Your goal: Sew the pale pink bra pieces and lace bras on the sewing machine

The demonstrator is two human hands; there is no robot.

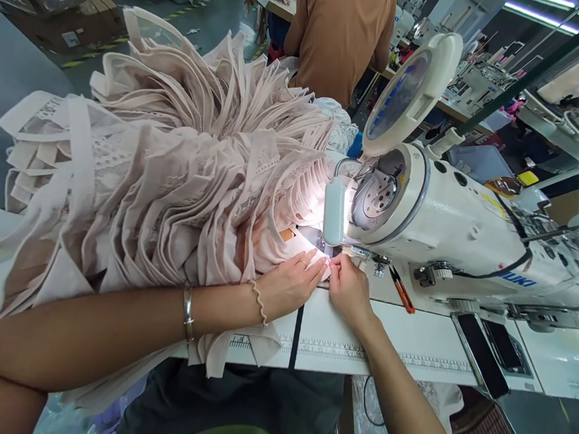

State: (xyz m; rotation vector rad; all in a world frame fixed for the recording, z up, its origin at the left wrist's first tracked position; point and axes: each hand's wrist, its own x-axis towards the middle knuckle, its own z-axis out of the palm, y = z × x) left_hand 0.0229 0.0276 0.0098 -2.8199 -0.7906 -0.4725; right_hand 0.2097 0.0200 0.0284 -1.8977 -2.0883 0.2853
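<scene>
Beside the needle area of a white sewing machine (pixel 396 198), both my hands work at the edge of a pale pink garment piece (pixel 292 245). My left hand (pixel 289 285) lies over the cloth with its fingers bent down and the fingertips closed at the edge. Just to its right, my right hand (pixel 350 290) pinches the same edge between thumb and fingers. The two hands' fingertips nearly touch. A small lamp (pixel 334 212) lights the spot, and the needle is hidden. A large bunch of pale pink lace-trimmed garments (pixel 170 201) is heaped to the left.
Orange-handled thread snips (pixel 402 291) lie right of my right hand. A phone-like black device (pixel 479 352) rests at the table's front right. A ruler strip (pixel 389 355) runs along the front edge. A round magnifier (pixel 412 93) stands above the machine head. Another person (pixel 341 40) sits ahead.
</scene>
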